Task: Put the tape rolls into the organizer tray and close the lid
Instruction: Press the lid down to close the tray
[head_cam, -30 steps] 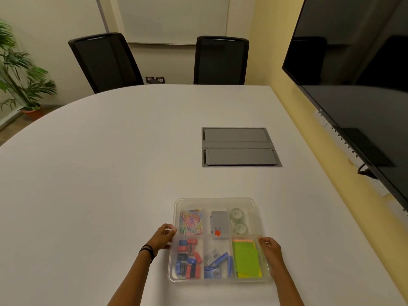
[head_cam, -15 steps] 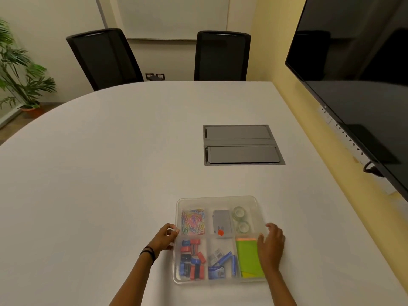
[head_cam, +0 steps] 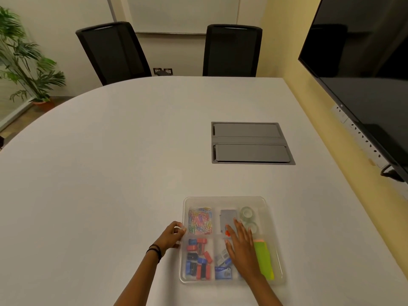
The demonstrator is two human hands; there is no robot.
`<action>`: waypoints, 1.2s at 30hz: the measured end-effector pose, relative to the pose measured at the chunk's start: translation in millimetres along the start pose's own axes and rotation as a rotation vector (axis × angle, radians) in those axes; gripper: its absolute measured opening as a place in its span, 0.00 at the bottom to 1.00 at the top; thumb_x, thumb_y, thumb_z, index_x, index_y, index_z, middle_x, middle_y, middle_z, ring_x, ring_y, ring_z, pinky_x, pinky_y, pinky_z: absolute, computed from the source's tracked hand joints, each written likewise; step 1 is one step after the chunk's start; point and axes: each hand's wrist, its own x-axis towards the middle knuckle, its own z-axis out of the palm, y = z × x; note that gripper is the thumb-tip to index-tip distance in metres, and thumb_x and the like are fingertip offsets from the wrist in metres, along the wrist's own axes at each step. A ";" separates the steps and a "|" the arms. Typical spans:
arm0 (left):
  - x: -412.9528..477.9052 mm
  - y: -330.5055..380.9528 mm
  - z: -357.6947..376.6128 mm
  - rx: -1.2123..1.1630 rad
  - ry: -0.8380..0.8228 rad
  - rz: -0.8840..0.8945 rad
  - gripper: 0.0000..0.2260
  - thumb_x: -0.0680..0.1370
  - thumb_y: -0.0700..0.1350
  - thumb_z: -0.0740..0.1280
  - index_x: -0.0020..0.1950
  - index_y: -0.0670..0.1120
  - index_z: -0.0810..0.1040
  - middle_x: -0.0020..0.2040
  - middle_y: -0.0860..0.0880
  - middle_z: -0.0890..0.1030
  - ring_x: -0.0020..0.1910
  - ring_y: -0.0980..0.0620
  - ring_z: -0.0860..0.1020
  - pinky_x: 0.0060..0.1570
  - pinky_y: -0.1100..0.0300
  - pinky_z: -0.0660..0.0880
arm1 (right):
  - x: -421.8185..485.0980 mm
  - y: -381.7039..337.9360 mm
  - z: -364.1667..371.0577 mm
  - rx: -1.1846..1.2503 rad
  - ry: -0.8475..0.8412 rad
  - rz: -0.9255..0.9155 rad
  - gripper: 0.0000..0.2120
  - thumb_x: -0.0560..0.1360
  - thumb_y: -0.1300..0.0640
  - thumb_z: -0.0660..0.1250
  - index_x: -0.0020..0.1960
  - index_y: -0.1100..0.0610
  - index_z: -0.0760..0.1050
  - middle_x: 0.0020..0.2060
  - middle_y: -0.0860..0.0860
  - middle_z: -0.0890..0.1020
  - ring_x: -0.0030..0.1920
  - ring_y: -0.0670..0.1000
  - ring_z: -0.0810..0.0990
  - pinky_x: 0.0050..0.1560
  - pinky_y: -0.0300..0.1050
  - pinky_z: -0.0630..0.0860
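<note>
The clear organizer tray sits on the white table near me, and a clear lid seems to lie over it. Two clear tape rolls lie in its far right compartment. Other compartments hold coloured paper clips, a grey box, red and blue clips and green sticky notes. My left hand is curled against the tray's left rim. My right hand lies flat with its fingers spread on top of the tray's middle, holding nothing.
A grey cable hatch is set into the table beyond the tray. Two black chairs stand at the far edge. A large black screen hangs on the right wall, and a plant stands at the far left.
My right hand has left the tray's right edge and moved left onto the top of the tray, fingers spread. My left hand has stayed at the left rim.
</note>
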 end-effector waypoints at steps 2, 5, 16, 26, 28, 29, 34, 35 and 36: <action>-0.3 0.5 -0.6 -0.002 -0.007 0.000 0.03 0.81 0.45 0.60 0.49 0.47 0.69 0.50 0.43 0.78 0.46 0.50 0.79 0.41 0.60 0.80 | -0.9 -1.5 -0.2 -0.015 0.002 0.000 0.24 0.69 0.56 0.74 0.63 0.52 0.74 0.66 0.56 0.75 0.68 0.50 0.60 0.72 0.40 0.36; -0.4 0.7 -1.3 -0.002 -0.012 0.000 0.03 0.81 0.45 0.60 0.50 0.46 0.69 0.51 0.42 0.78 0.47 0.49 0.79 0.42 0.59 0.80 | -1.2 -1.4 -0.7 -0.037 -0.006 0.006 0.24 0.69 0.54 0.73 0.64 0.51 0.74 0.66 0.55 0.75 0.68 0.49 0.60 0.71 0.41 0.39; -2.3 3.7 -2.5 0.009 -0.034 -0.006 0.03 0.81 0.45 0.60 0.50 0.46 0.69 0.53 0.40 0.78 0.49 0.48 0.78 0.42 0.60 0.79 | 14.7 -15.1 5.3 -0.097 -0.063 -0.090 0.26 0.69 0.53 0.73 0.66 0.49 0.71 0.67 0.52 0.74 0.67 0.54 0.73 0.70 0.46 0.41; 18.1 30.2 -10.3 -0.013 0.036 -0.026 0.09 0.77 0.36 0.65 0.56 0.41 0.70 0.42 0.45 0.75 0.44 0.48 0.76 0.42 0.58 0.77 | 32.5 -10.5 3.3 -0.142 -0.101 -0.258 0.22 0.69 0.50 0.72 0.63 0.47 0.74 0.63 0.50 0.78 0.63 0.53 0.77 0.69 0.50 0.62; 28.8 41.8 -6.5 -0.050 0.165 0.029 0.10 0.79 0.37 0.63 0.59 0.38 0.71 0.44 0.43 0.75 0.42 0.48 0.75 0.39 0.60 0.75 | 33.6 -8.9 2.8 -0.132 -0.131 -0.259 0.21 0.70 0.49 0.70 0.63 0.46 0.73 0.64 0.50 0.77 0.63 0.52 0.77 0.63 0.52 0.74; 34.5 47.8 -4.2 -0.059 0.215 0.060 0.11 0.79 0.39 0.63 0.60 0.37 0.72 0.46 0.42 0.75 0.43 0.48 0.74 0.38 0.60 0.74 | 33.4 -8.4 3.3 -0.131 -0.143 -0.257 0.21 0.71 0.49 0.70 0.63 0.46 0.73 0.64 0.50 0.77 0.64 0.52 0.76 0.62 0.53 0.74; 60.6 65.9 4.1 -0.052 0.326 0.086 0.10 0.80 0.42 0.62 0.49 0.35 0.79 0.38 0.46 0.75 0.37 0.49 0.70 0.34 0.61 0.69 | 34.6 -3.5 9.2 -0.119 -0.147 -0.265 0.21 0.73 0.49 0.67 0.65 0.46 0.70 0.66 0.50 0.75 0.66 0.52 0.74 0.64 0.57 0.72; 64.2 67.5 4.7 -0.031 0.330 0.080 0.11 0.79 0.42 0.63 0.44 0.36 0.78 0.34 0.47 0.73 0.35 0.50 0.69 0.36 0.60 0.68 | 34.8 -2.4 10.7 -0.116 -0.142 -0.269 0.21 0.73 0.49 0.66 0.66 0.46 0.70 0.67 0.50 0.74 0.66 0.52 0.74 0.66 0.54 0.71; 67.3 67.9 4.6 -0.009 0.329 0.076 0.11 0.79 0.42 0.63 0.39 0.38 0.76 0.32 0.47 0.72 0.34 0.50 0.67 0.38 0.58 0.67 | 34.7 -1.4 12.4 -0.107 -0.135 -0.275 0.21 0.74 0.49 0.66 0.66 0.46 0.69 0.67 0.50 0.74 0.67 0.52 0.73 0.69 0.50 0.66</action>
